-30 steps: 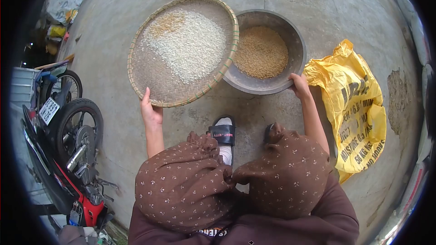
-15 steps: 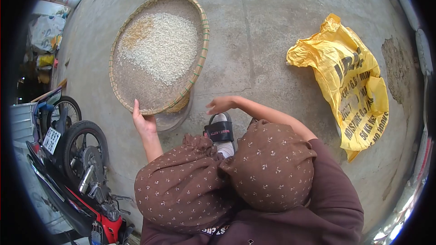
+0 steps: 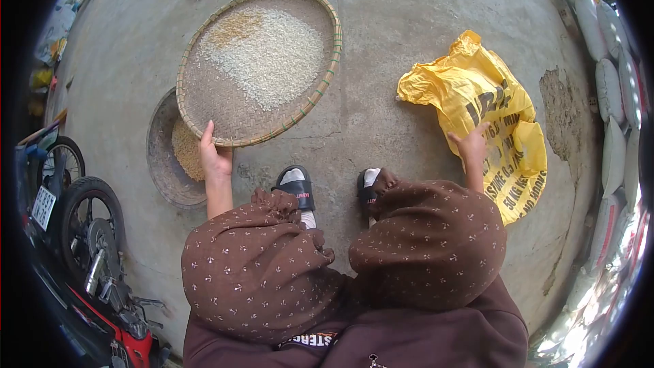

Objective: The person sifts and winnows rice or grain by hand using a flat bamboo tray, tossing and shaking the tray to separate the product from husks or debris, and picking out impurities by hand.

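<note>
Woven tray [image 3: 245, 121]: holding in left hand [image 3: 216, 159], seemingly collecting sack [image 3: 501, 123] beneath right hand [image 3: 471, 146], cannot tell if gripping; likely needing firm pinch next

One wide head view, forward and steeply down, knees [image 3: 429, 249] close below, concrete floor [image 3: 375, 34] farther off

Left forearm [image 3: 219, 194] bare, extended forward; left hand [image 3: 216, 157] gripping, thumb uppermost, fingers mostly hidden. Right forearm [image 3: 475, 174] extended forward, partly hidden by the right knee [image 3: 436, 232]; right hand [image 3: 471, 142] palm down, thumb spread from fingers. Knees bent, apart.
</note>
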Motion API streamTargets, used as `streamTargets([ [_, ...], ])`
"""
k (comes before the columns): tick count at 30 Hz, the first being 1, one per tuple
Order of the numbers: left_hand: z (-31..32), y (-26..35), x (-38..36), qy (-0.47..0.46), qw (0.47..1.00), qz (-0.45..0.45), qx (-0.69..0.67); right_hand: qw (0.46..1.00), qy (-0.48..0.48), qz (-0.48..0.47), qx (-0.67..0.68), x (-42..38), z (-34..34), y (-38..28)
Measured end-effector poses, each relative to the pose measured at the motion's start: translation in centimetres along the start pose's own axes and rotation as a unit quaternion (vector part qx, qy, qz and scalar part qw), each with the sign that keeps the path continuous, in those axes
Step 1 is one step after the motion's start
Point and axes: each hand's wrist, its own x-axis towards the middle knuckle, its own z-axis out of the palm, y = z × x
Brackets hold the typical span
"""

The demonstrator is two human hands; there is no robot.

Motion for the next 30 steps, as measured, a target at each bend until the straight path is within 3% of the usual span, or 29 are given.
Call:
streamTargets([
  [1, 0.1, -0.1, 0.1, 0.001, 1.000, 0.005, -0.006, 0.987, -0.128, 0.006, 0.093, 0.6, 0.9, 0.9],
  [2, 0.2, -0.2, 0.0, 0.003, 1.000, 0.010, 0.003, 0.988, -0.124, -0.004, 0.092, 0.8, 2.5, 1.2],
  [5, 0.0, -0.7, -0.8, 0.012, 1.000, 0.025, 0.010, 0.993, -0.050, -0.075, 0.080, 0.7, 5.8, 1.8],
  [8, 0.9, -1.9, -1.1, -0.001, 1.000, 0.027, 0.006, 0.993, 0.041, -0.013, 0.114, 2.1, 5.0, 0.2],
  [11, 1.2, -2.8, -3.3, -0.015, 1.000, 0.002, 0.026, 0.983, 0.094, -0.036, 0.151, 2.3, 7.5, 0.7],
  [15, 0.7, -5.1, -4.1, -0.059, 0.997, -0.033, 0.046, 0.976, 0.116, -0.074, 0.169, 0.8, 4.3, -1.7],
  [19, 0.2, -6.9, -5.2, -0.087, 0.992, -0.062, 0.066, 0.972, 0.077, -0.158, 0.158, -0.6, 2.7, -7.8],
  [25, -0.8, -8.0, -7.1, -0.048, 0.987, -0.137, 0.073, 0.946, 0.042, -0.273, 0.169, -1.9, 6.1, -12.2],
  [27, -1.1, -7.5, -7.5, -0.054, 0.984, -0.147, 0.089, 0.856, -0.033, -0.369, 0.361, -2.4, 8.5, -11.4],
  [30, -0.6, -6.2, -8.0, -0.065, 0.978, -0.150, 0.127, 0.846, -0.068, -0.292, 0.441, -3.1, 6.6, -8.2],
])
